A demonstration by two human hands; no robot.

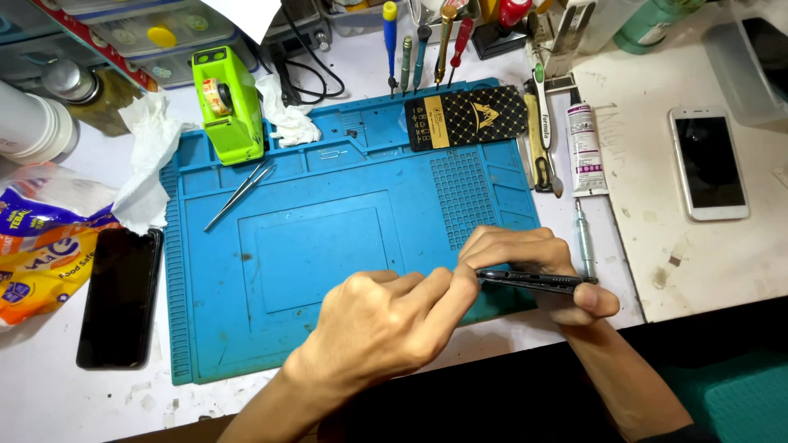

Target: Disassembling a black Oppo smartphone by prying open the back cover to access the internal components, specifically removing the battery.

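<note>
The dark smartphone is held on edge above the lower right corner of the blue repair mat, so only its thin side shows. The right hand wraps it from behind, fingers curled over the top edge and thumb under the far end. The left hand meets it at the near end, thumb and forefinger pinched shut against the corner; whether anything small sits between them cannot be told.

Doing this well likely means a steady right-hand clamp along the frame — not the glass — while the left works only at the corner, with both wrists kept low over the mat so any loose part drops onto it.

Further back on the mat lie tweezers, a lime-green tool and a black patterned card. Screwdrivers line its far edge, and a glue tube lies to the right. A black phone rests on the white bench at left — a white one at right.
</note>
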